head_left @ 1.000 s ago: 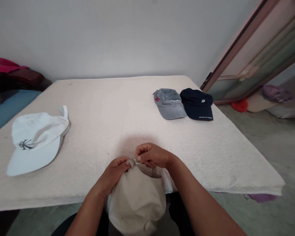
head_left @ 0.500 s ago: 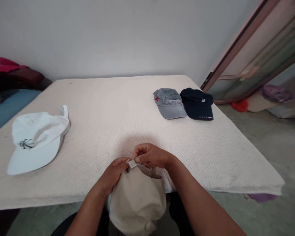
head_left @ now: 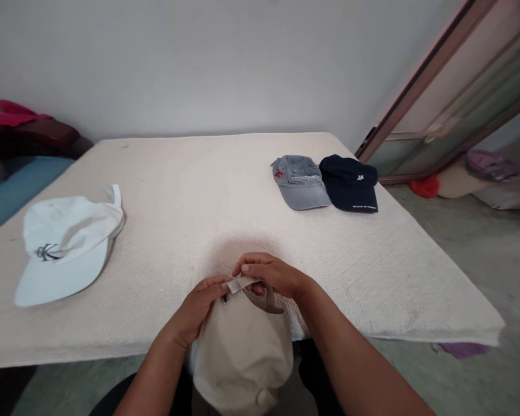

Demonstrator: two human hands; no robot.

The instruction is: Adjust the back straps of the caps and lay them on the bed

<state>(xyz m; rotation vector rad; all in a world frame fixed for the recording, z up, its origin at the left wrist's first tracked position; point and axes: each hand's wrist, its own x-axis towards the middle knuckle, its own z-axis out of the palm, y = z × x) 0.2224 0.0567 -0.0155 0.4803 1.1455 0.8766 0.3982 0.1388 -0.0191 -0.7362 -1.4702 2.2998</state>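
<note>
A beige cap point(head_left: 242, 358) hangs over the near table edge, its back opening toward the table and its top button toward me. My left hand point(head_left: 201, 306) grips the cap's edge beside a small metal buckle point(head_left: 225, 299), fingers closed. At the opening, my right hand point(head_left: 273, 273) is closed around the beige back strap point(head_left: 240, 283), whose pale end lies across the gap near my left fingertips. Some right fingers are hidden behind the strap. Part of the cap's far side is out of sight.
A white cap point(head_left: 67, 248) lies on the left of the cloth-covered table point(head_left: 190, 196). A grey cap point(head_left: 301, 182) and a navy cap point(head_left: 349, 184) sit side by side at the right. A wall point(head_left: 208, 69) rises behind; a framed door point(head_left: 437, 86) stands to the right.
My right fingers have slid off the strap's end, showing more of its length. My left hand keeps its hold, and the beige cap stays nearly in place.
</note>
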